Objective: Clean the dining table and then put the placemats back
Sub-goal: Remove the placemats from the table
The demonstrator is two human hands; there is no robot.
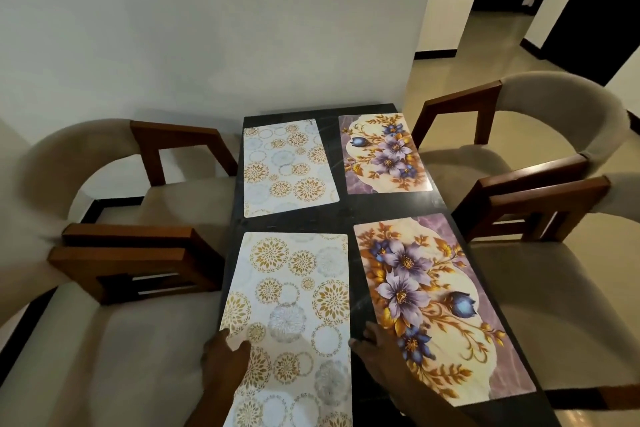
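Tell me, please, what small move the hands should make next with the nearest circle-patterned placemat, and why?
Probably slide the circle-patterned placemat slightly forward: the left hand and right hand flank its edges, and it reaches nearer than the floral placemat beside it.

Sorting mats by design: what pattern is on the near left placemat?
The placemat shows gold and grey circles on white, head view.

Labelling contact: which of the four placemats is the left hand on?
The near white rectangular placemat with gold circle print; the left hand rests on its left edge. Its twin lies at the far end.
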